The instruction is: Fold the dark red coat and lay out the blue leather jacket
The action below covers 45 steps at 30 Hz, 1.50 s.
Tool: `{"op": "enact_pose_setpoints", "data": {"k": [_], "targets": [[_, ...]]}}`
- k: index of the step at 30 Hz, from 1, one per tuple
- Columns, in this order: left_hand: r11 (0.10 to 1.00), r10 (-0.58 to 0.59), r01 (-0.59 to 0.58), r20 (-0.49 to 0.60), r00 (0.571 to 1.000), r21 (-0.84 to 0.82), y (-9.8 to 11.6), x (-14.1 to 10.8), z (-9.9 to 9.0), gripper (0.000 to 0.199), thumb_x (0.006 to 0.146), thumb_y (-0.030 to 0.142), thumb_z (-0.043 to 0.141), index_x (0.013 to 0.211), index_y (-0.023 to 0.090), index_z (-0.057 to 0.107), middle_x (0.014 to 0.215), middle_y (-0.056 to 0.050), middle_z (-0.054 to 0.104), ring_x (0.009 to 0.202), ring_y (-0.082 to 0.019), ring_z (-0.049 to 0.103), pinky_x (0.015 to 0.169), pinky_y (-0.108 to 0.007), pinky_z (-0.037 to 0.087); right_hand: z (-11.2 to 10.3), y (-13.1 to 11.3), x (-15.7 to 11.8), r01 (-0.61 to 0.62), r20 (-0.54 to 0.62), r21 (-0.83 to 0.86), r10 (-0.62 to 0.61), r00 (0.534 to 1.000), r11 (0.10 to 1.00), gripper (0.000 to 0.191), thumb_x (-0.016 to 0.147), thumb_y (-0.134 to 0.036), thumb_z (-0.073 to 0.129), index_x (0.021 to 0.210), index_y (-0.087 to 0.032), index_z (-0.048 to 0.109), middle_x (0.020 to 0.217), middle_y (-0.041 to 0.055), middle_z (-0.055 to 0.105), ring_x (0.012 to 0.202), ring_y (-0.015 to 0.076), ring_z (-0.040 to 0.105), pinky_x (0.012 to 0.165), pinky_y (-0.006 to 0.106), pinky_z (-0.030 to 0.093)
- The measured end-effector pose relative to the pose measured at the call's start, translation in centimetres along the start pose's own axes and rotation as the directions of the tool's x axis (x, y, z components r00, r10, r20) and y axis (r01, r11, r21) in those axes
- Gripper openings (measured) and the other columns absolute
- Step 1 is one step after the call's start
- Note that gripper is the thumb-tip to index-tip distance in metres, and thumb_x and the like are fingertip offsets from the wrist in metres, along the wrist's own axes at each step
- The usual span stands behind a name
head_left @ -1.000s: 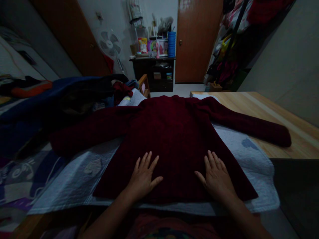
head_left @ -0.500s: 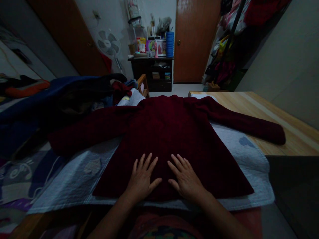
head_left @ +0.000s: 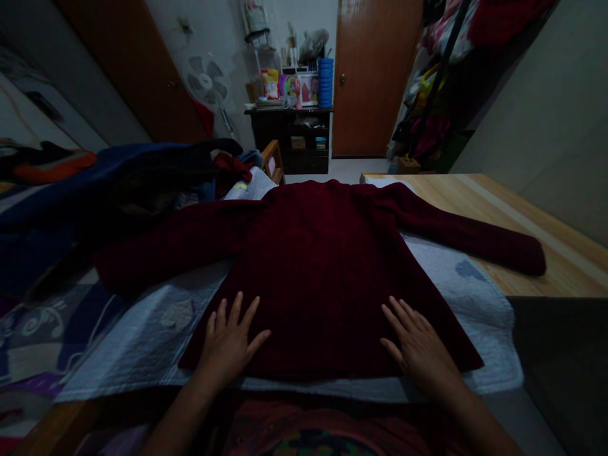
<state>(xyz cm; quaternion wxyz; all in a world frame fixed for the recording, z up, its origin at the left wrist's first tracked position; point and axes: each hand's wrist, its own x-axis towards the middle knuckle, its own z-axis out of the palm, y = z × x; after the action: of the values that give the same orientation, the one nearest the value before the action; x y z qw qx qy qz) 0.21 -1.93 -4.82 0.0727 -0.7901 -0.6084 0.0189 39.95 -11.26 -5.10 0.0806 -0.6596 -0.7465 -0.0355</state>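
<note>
A dark red long-sleeved garment [head_left: 323, 272] lies spread flat, its hem towards me and both sleeves stretched out to the sides. Beneath it is a pale blue quilted cloth [head_left: 142, 335]. My left hand [head_left: 228, 339] rests flat on the lower left part of the garment, fingers spread. On the lower right part lies my right hand [head_left: 418, 345], also flat, with the thumb apart from the fingers. Neither hand grips the fabric. The right sleeve reaches over a wooden tabletop [head_left: 560, 221]; the left sleeve lies towards a heap of clothes.
Piled dark clothes [head_left: 133, 183] lie at the left, by a blue patterned cloth [head_left: 38, 335]. Farther back stand a white fan [head_left: 206, 79], a dark cabinet [head_left: 289, 152] with things on top, and a brown door [head_left: 375, 82]. Clothes [head_left: 494, 28] hang at the upper right.
My hands have moved apart across the garment, the left one to the left and the right one to the right. The garment lies nearly as before.
</note>
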Motion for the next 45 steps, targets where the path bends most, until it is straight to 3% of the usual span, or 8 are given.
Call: {"op": "enact_pose_setpoints", "data": {"k": [4, 10, 18, 23, 27, 31, 36, 45], "targets": [[0.999, -0.024, 0.024, -0.003, 1.000, -0.025, -1.1, 2.4, -1.4, 0.065, 0.089, 0.055, 0.041, 0.140, 0.016, 0.045, 0.138, -0.016, 0.051, 0.129, -0.035, 0.043, 0.104, -0.047, 0.036, -2.8, 1.4, 1.7, -0.026, -0.041, 0.041, 0.027, 0.999, 0.999, 0.036, 0.092, -0.030, 0.042, 0.115, -0.015, 0.065, 0.124, 0.0127, 0.063, 0.114, 0.0257, 0.057, 0.100, 0.042, 0.043], [0.995, 0.001, -0.014, -0.134, 0.991, -0.095, -0.7, 9.3, -2.1, 0.062, 0.091, 0.049, 0.041, 0.143, 0.015, 0.037, 0.152, -0.014, 0.034, 0.141, -0.028, 0.029, 0.111, -0.044, 0.029, -5.8, 3.8, 8.7, -0.219, -0.284, -0.014, 0.206, 0.936, 0.976, 0.048, 0.089, -0.036, 0.048, 0.130, -0.010, 0.051, 0.133, 0.0214, 0.051, 0.120, 0.0353, 0.047, 0.098, 0.050, 0.040], [0.995, 0.017, -0.016, 0.012, 1.000, -0.101, -0.7, 11.8, 0.8, 0.062, 0.093, 0.054, 0.038, 0.145, 0.021, 0.038, 0.151, -0.014, 0.035, 0.141, -0.033, 0.026, 0.111, -0.049, 0.024, -4.4, 6.3, 11.9, -0.444, -0.044, -0.059, 0.442, 0.896, 0.894, 0.053, 0.095, -0.043, 0.034, 0.136, -0.011, 0.039, 0.101, 0.0195, 0.068, 0.080, 0.0306, 0.067, 0.060, 0.036, 0.046], [0.996, -0.049, 0.055, 0.082, 0.995, -0.066, -0.7, 11.7, -0.2, 0.069, 0.089, 0.063, 0.038, 0.144, 0.022, 0.039, 0.149, -0.018, 0.038, 0.137, -0.035, 0.033, 0.107, -0.049, 0.028, -4.0, 8.3, 11.1, -0.482, -0.005, -0.115, 0.484, 0.875, 0.869, 0.046, 0.096, -0.039, 0.031, 0.133, -0.014, 0.043, 0.088, 0.0160, 0.070, 0.072, 0.0287, 0.068, 0.053, 0.032, 0.042], [0.987, -0.142, 0.152, 0.169, 0.975, -0.049, -0.7, 13.4, -2.3, 0.065, 0.089, 0.063, 0.035, 0.135, 0.019, 0.050, 0.127, -0.019, 0.059, 0.116, -0.034, 0.056, 0.094, -0.048, 0.041, -5.0, 8.8, 11.3, -0.421, -0.035, -0.172, 0.422, 0.906, 0.890, 0.042, 0.092, -0.032, 0.040, 0.127, -0.011, 0.048, 0.090, 0.0175, 0.068, 0.077, 0.0296, 0.065, 0.059, 0.035, 0.045], [0.993, -0.044, 0.044, -0.001, 0.999, -0.113, 0.3, 16.6, -3.1, 0.046, 0.092, 0.042, 0.040, 0.129, 0.019, 0.053, 0.131, -0.014, 0.058, 0.121, -0.029, 0.052, 0.099, -0.043, 0.040, -6.1, 6.0, 14.2, -0.265, -0.161, -0.199, 0.235, 0.959, 0.943, 0.038, 0.085, -0.030, 0.052, 0.117, -0.011, 0.057, 0.107, 0.0218, 0.063, 0.095, 0.0333, 0.060, 0.079, 0.043, 0.046], [0.974, 0.108, -0.131, -0.128, 0.986, -0.183, 3.0, 21.3, -1.3, 0.054, 0.092, 0.043, 0.042, 0.139, 0.018, 0.043, 0.152, -0.010, 0.035, 0.141, -0.026, 0.027, 0.113, -0.042, 0.026, -2.7, -0.1, 20.5, 0.029, -0.085, 0.028, -0.026, 0.996, 0.999, 0.051, 0.089, -0.032, 0.046, 0.134, -0.010, 0.047, 0.142, 0.0183, 0.046, 0.132, 0.0305, 0.039, 0.106, 0.044, 0.032], [0.970, 0.041, -0.021, 0.074, 0.996, -0.244, 3.0, 23.8, 2.3, 0.071, 0.088, 0.068, 0.033, 0.147, 0.028, 0.034, 0.157, -0.013, 0.023, 0.143, -0.039, 0.016, 0.110, -0.056, 0.020, 4.2, 0.1, 24.3, -0.110, 0.109, 0.100, 0.100, 0.989, 0.989, 0.064, 0.095, -0.054, 0.031, 0.145, -0.014, 0.038, 0.152, 0.0140, 0.033, 0.141, 0.0305, 0.026, 0.111, 0.046, 0.022]]}}
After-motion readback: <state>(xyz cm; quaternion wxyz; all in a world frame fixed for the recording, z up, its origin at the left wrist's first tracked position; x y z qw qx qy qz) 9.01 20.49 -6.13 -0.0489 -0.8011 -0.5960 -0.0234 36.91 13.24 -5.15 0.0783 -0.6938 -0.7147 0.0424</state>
